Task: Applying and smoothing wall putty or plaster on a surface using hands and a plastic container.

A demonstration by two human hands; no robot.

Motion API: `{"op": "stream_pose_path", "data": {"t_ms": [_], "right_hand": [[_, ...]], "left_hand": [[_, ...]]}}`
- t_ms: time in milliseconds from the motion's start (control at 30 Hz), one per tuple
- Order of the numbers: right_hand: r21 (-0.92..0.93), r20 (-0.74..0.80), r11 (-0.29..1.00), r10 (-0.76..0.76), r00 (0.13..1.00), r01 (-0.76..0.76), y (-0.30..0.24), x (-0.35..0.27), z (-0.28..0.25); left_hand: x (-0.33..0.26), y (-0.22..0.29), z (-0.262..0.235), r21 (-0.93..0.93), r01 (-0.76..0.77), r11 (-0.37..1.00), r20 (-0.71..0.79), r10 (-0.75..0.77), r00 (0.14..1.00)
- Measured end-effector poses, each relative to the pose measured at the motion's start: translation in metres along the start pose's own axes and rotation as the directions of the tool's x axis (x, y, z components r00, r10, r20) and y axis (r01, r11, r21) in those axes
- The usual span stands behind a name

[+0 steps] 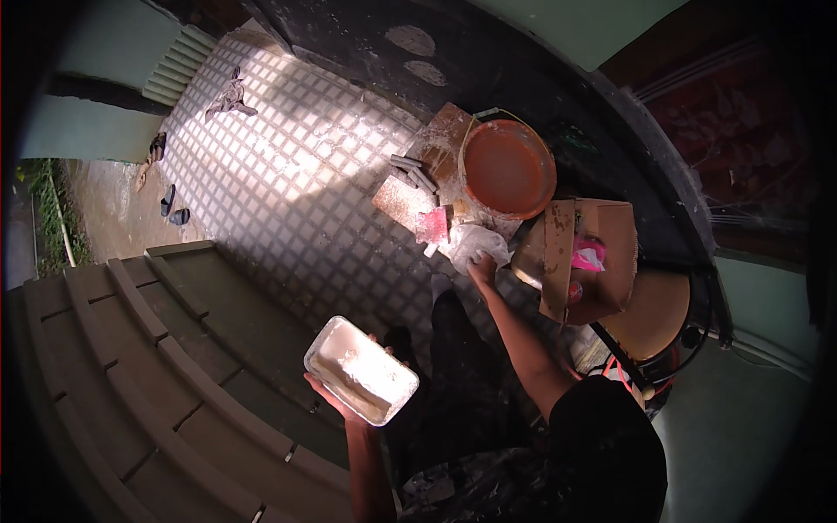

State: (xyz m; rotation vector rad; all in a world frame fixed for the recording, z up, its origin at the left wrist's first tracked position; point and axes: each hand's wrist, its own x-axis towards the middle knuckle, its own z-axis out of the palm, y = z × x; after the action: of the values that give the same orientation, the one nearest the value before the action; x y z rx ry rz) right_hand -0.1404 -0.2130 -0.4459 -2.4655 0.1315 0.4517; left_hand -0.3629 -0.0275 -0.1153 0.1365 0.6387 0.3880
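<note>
So the left hand (336, 399) was cupped under a rectangular white tray (360, 370) smeared with white paste, fingers wrapped up around its near edge and clamped on it, holding it out over the green stepped moulding (148, 366) on the left. The right hand (482, 266) was stretched far out and down, resting on a crumpled white plastic bag (475, 240) on the floor. Couldn't really tell if those fingers were closed on the bag or just pressing on it, it was too small and shadowy.

Just beside the bag, to its left, lay a reddish trowel (433, 224), touching or nearly touching a flat dusty board (401, 199). Farther out sat a round orange basin (509, 168). To the right of the hand stood an open cardboard box (582, 253) with something pink (588, 255) inside. The floor was grey checkered tile (288, 174) with sunlight across it, and a few sandals (170, 205) lay way off at the far left.
</note>
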Motion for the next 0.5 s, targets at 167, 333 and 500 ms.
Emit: {"op": "stream_pose_path", "data": {"t_ms": [167,333,500], "right_hand": [[0.298,-0.128,0.938,0.222,0.967,-0.176,0.026,0.045,0.044],[0.248,-0.034,0.947,0.219,0.975,-0.204,0.003,0.051,0.034],[0.151,-0.178,0.986,-0.044,0.983,0.072,-0.021,0.024,-0.008]], "left_hand": [[0.014,-0.012,-0.007,0.009,0.043,0.999,-0.041,-0.042,0.998],[0.015,-0.014,0.007,-0.038,0.049,0.998,-0.047,-0.051,0.998],[0.011,-0.005,0.000,-0.035,0.004,0.999,-0.035,-0.005,0.999]]}}
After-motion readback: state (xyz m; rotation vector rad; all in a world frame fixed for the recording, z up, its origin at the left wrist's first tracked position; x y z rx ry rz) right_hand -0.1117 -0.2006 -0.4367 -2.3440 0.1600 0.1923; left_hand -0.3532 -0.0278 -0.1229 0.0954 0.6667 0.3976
